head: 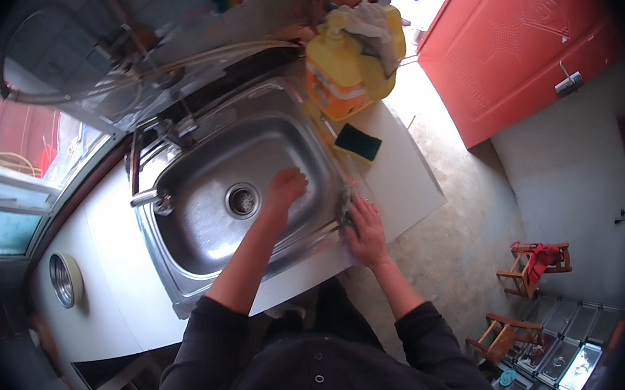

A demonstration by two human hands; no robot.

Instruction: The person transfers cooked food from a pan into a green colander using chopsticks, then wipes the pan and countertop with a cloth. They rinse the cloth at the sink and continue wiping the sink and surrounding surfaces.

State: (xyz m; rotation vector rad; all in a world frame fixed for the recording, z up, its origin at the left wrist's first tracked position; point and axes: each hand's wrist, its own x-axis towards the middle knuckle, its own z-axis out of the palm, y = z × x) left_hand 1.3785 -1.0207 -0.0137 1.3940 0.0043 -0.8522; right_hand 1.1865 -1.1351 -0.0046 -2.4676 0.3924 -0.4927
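My right hand (365,230) presses a crumpled cloth (346,203) against the right rim of the stainless steel sink (309,234); its fingers lie partly over the cloth. Above the right part of the basin is my left hand (287,186), its fingers curled; whether anything is inside them cannot be seen. The basin's drain strainer (243,200) shows to the left of that hand. Just beyond the cloth, a green and yellow scouring sponge (358,142) lies on the white counter. A metal faucet (147,198) reaches over the basin's left edge.
Yellow plastic jugs (337,74) with a cloth on top stand at the counter's far end. A round metal bowl (64,280) sits on the counter at left. The red door (502,61) stands ajar at upper right. Wooden chairs (506,337) are on the floor at right.
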